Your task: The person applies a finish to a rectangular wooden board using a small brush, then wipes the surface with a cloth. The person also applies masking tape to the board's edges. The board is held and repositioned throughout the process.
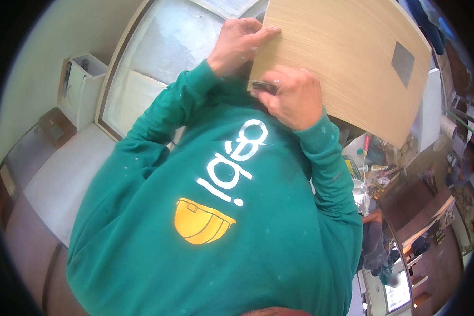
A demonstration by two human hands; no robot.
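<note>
A pale wood-grain board (337,63) lies tilted before me at the top, with a grey rectangle (403,64) near its right side. My left hand (238,45) grips the board's left edge, thumb on the top face and the other fingers partly hidden at the rim. Lower on that board, by its near left corner, my right hand (296,97) is closed around a small dark flat tool (264,87). Its end sits at the board's edge; the tool's exact kind does not show. Both forearms are in green sleeves with white specks.
Left of the board is a whitish, dusty framed panel (163,42). A white open box (84,87) stands farther left by the wall. Cluttered tools and tubes (374,167) lie to the right, near a white bucket (360,195). Another person (375,245) is at the lower right.
</note>
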